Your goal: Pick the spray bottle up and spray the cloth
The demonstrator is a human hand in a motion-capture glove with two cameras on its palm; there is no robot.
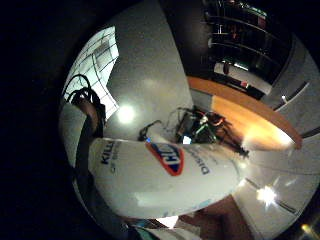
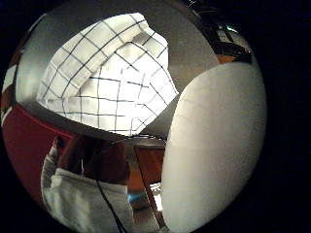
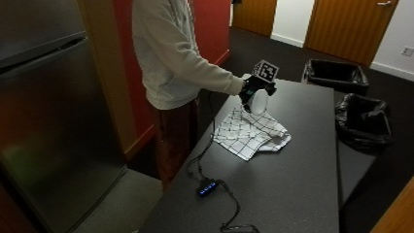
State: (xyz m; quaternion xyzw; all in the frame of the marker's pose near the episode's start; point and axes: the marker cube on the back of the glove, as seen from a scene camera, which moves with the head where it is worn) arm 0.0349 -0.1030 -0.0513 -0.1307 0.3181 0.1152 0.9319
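White spray bottle (image 3: pixel 257 103) is in your gloved right hand (image 3: pixel 251 88), lifted off the dark table (image 3: pixel 304 184) and held over the far edge of the cloth (image 3: pixel 251 131). Your fingers are wrapped round the bottle's upper part near the neck; the body hangs down below the hand, roughly upright. Whether the bottom touches the cloth, can't tell from the outside view.

Cloth is white with a dark grid pattern, lying crumpled and partly folded on the table, just below and in front of the bottle, on your side of the tabletop. Thumb side palm view shows the same cloth (image 2: pixel 107 77) spread on the grey surface with the bottle's plain white body (image 2: pixel 214 145) close beside the palm. Little finger side view shows the bottle's label side (image 1: pixel 165 172), red and blue logo with blue text.

Also on the table: a black cable (image 3: pixel 207 160) running along the near edge to a small device with blue lights (image 3: pixel 207 188). Two black-lined bins (image 3: pixel 359 121) stand on the floor beyond the table. A steel fridge (image 3: pixel 52 121) is at the side.
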